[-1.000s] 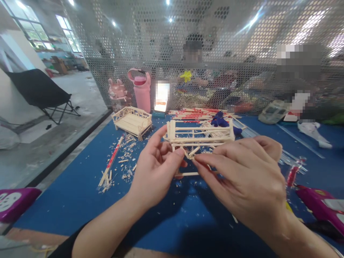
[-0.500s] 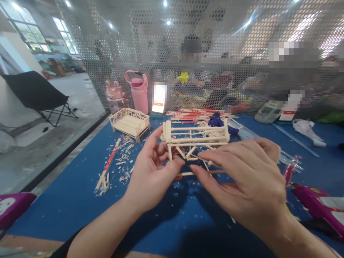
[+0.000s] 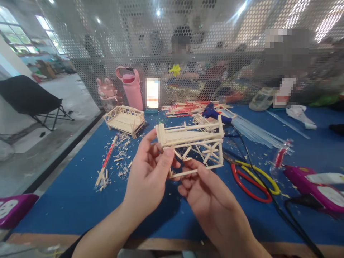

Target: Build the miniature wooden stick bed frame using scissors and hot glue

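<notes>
Stick frame (image 3: 195, 139), one: raised above the blue table (image 3: 80, 211). Left hand (image 3: 146, 172), ours: gripping its left end. Right hand (image 3: 211, 197), ours: loosely grasping the bottom rail (image 3: 185, 173), fingers curled. Short braces (image 3: 187, 152), several: we judge we are setting or checking these; the next move calls for steady, light pressure.

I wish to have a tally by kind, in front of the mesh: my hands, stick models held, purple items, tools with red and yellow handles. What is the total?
Hands: 2 (left hand, right hand)
Held stick model: 1
Purple items: 2 (left-edge item, right-side item)
Red-and-yellow-handled tool: 1
Total: 6
</notes>
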`<control>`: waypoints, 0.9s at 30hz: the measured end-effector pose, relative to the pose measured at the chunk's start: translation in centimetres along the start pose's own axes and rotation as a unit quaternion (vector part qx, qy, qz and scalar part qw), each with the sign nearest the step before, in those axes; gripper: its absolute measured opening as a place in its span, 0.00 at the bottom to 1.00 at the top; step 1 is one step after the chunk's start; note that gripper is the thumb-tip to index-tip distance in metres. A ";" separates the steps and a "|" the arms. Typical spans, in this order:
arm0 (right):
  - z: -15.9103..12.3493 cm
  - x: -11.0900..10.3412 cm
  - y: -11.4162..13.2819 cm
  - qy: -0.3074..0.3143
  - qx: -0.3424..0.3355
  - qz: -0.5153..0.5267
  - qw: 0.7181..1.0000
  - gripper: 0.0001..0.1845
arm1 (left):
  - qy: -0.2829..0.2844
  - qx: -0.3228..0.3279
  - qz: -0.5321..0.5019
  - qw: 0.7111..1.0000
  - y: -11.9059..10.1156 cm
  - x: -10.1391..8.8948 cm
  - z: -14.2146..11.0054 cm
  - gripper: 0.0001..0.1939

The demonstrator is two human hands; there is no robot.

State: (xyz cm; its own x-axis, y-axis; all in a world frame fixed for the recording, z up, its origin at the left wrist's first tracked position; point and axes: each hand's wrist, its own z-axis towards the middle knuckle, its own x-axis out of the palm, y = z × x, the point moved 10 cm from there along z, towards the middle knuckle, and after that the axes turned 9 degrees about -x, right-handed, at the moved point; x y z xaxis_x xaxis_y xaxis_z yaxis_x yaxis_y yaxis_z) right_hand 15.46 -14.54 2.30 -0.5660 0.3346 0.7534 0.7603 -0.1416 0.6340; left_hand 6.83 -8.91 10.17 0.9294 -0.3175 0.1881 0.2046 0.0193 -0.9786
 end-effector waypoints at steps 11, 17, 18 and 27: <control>0.1 -2.1 -0.2 -0.074 -0.016 0.015 0.997 0.15 | -0.016 -0.009 0.008 1.000 0.8 0.4 -1.6 0.25; 0.4 -1.6 0.3 -0.055 -0.040 0.037 0.997 0.12 | -0.013 -0.011 0.010 1.000 1.2 0.6 -2.0 0.26; 0.5 -1.5 0.4 -0.053 -0.043 0.042 0.997 0.12 | -0.014 -0.011 0.015 1.000 1.2 0.6 -2.0 0.25; 0.6 -1.8 0.0 -0.076 -0.042 0.052 0.995 0.14 | -0.052 0.000 0.039 0.998 1.0 0.5 -2.0 0.25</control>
State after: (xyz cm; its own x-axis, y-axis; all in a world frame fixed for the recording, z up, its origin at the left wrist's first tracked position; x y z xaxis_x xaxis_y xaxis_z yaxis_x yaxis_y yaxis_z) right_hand 16.72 -14.62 0.83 -0.4265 0.4507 0.7842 0.7787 -0.2580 0.5718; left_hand 6.87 -10.94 9.16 0.9693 -0.2148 0.1193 0.1309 0.0405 -0.9906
